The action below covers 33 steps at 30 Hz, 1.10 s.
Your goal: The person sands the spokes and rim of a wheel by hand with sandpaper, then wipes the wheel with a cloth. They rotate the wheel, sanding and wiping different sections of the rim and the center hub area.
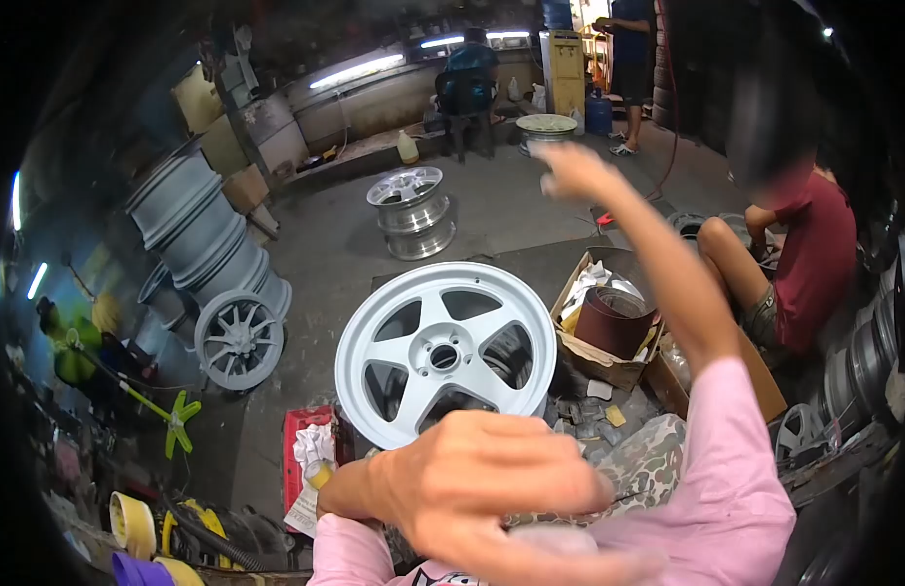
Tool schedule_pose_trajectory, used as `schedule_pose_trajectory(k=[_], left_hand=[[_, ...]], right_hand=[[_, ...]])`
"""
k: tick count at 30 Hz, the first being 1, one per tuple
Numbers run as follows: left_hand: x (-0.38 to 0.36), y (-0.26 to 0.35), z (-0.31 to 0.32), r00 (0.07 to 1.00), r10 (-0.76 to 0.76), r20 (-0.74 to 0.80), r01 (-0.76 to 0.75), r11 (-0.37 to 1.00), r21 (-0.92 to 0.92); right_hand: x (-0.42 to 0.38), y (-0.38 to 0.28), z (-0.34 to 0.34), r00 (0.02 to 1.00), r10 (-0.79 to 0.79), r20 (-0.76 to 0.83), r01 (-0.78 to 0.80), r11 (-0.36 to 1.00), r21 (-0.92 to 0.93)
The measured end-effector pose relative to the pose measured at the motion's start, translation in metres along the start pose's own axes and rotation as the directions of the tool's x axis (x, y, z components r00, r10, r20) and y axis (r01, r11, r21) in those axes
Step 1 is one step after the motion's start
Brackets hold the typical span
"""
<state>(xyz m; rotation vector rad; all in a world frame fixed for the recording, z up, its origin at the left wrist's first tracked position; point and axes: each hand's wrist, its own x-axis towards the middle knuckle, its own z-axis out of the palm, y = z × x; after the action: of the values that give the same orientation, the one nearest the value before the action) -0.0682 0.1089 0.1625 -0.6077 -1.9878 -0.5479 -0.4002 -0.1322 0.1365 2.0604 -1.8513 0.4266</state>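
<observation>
A white-grey five-spoke wheel rim (382, 350) lies face up in front of me, raised above the floor. My left hand (492, 479) is close to the camera, over the rim's near edge. Its fingers are curled, with their tips blurred; a pale, smeared patch shows between fingers and thumb, and I cannot make out what it is. My right hand (579, 174) is stretched far forward and up, past the rim, in front of the floor at the back. Motion smears its fingers, so what it holds, if anything, cannot be seen.
Grey rims (194, 234) are stacked at left; a silver pair (413, 210) stands ahead. Right of the rim is a cardboard box (604, 363) with a brown sandpaper roll (614, 322). A red box (296, 454) sits left. A co-worker (814, 249) sits at right.
</observation>
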Motion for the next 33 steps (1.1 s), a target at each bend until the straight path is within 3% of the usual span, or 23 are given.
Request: schedule_pose_trajectory(k=[1,2,3,5,6,7,9,11,13,15,17,18,19,20,21,22,23,25,27,29,30,31,33], left_hand=[[-0.003,0.001,0.004,0.997,0.071,-0.019,-0.071,0.997,0.003],[-0.001,-0.004,0.025,0.955,0.165,-0.248,-0.179,0.983,-0.038],[0.004,0.005,0.026,0.956,0.154,-0.249,-0.170,0.984,-0.045],[0.021,0.026,0.024,0.951,0.113,-0.289,-0.112,0.993,0.018],[0.003,0.035,-0.015,0.996,-0.060,0.072,0.065,0.995,-0.078],[-0.009,0.039,-0.017,0.996,-0.057,0.068,0.062,0.995,-0.082],[-0.038,0.047,-0.013,0.904,-0.359,-0.232,0.373,0.928,0.017],[-0.062,0.041,-0.028,0.873,-0.462,-0.158,0.485,0.858,0.169],[-0.091,0.027,-0.034,0.671,-0.733,-0.109,0.731,0.631,0.260],[-0.145,0.009,-0.026,0.556,-0.831,0.002,0.785,0.526,0.328],[-0.203,-0.002,-0.013,0.388,-0.922,-0.004,0.844,0.353,0.403],[-0.231,-0.007,-0.005,0.334,-0.943,0.003,0.846,0.301,0.441],[-0.253,-0.010,0.001,0.276,-0.961,0.012,0.841,0.248,0.481],[-0.263,-0.013,0.007,0.200,-0.979,0.038,0.848,0.193,0.494],[-0.271,-0.016,0.014,0.119,-0.991,0.067,0.849,0.137,0.510],[-0.282,-0.020,0.020,0.072,-0.992,0.103,0.814,0.118,0.569],[-0.283,-0.021,0.027,0.055,-0.993,0.106,0.764,0.110,0.636],[-0.294,-0.031,0.043,0.005,-0.998,0.066,0.707,0.051,0.706],[-0.291,-0.046,0.058,0.012,-0.997,0.076,0.702,0.062,0.710],[-0.286,-0.058,0.075,0.011,-0.996,0.084,0.700,0.068,0.711],[-0.281,-0.068,0.085,0.002,-0.998,0.057,0.713,0.041,0.700],[-0.278,-0.077,0.094,-0.002,-1.000,0.031,0.724,0.020,0.690],[-0.277,-0.085,0.107,0.061,-0.998,-0.010,0.739,0.039,0.673]], right_hand=[[0.061,0.018,-0.005,0.992,-0.101,-0.076,0.094,0.991,-0.090],[0.087,-0.004,-0.045,0.999,-0.024,-0.038,0.019,0.990,-0.141],[0.092,-0.040,-0.100,0.948,0.221,0.228,-0.216,0.975,-0.043],[0.117,-0.049,-0.107,0.975,0.221,-0.034,-0.224,0.967,-0.120],[0.119,-0.050,-0.101,0.978,0.176,-0.110,-0.187,0.977,-0.104],[0.122,-0.051,-0.091,0.975,0.123,-0.185,-0.142,0.985,-0.096],[0.096,-0.037,-0.050,0.956,-0.005,-0.294,-0.015,0.998,-0.065],[0.065,0.015,0.018,0.978,-0.029,-0.205,0.021,0.999,-0.039],[-0.004,0.061,0.079,0.994,0.110,-0.008,-0.110,0.994,-0.008],[-0.088,0.085,0.117,0.866,0.336,0.371,-0.329,0.941,-0.083],[-0.177,0.151,0.214,0.772,0.314,0.552,-0.282,0.948,-0.145],[-0.218,0.156,0.232,0.614,0.424,0.666,-0.419,0.890,-0.180],[-0.269,0.193,0.298,0.594,0.437,0.676,-0.400,0.889,-0.223],[-0.317,0.217,0.339,0.602,0.250,0.759,-0.206,0.966,-0.155],[-0.335,0.172,0.281,0.455,0.321,0.831,-0.173,0.947,-0.271],[-0.369,0.148,0.262,0.484,0.463,0.743,-0.581,0.805,-0.123],[-0.406,0.148,0.287,0.470,0.472,0.746,-0.671,0.740,-0.046],[-0.440,0.126,0.286,0.398,0.497,0.771,-0.741,0.670,-0.050],[-0.433,0.107,0.252,0.204,0.364,0.909,-0.771,0.631,-0.080],[-0.467,0.158,0.341,0.443,0.073,0.893,-0.377,0.919,0.112],[-0.434,0.120,0.280,0.347,0.453,0.821,-0.736,0.675,-0.061],[-0.428,0.115,0.281,0.347,0.456,0.819,-0.741,0.669,-0.059],[-0.423,0.114,0.283,0.614,0.514,0.598,-0.743,0.632,0.220]])
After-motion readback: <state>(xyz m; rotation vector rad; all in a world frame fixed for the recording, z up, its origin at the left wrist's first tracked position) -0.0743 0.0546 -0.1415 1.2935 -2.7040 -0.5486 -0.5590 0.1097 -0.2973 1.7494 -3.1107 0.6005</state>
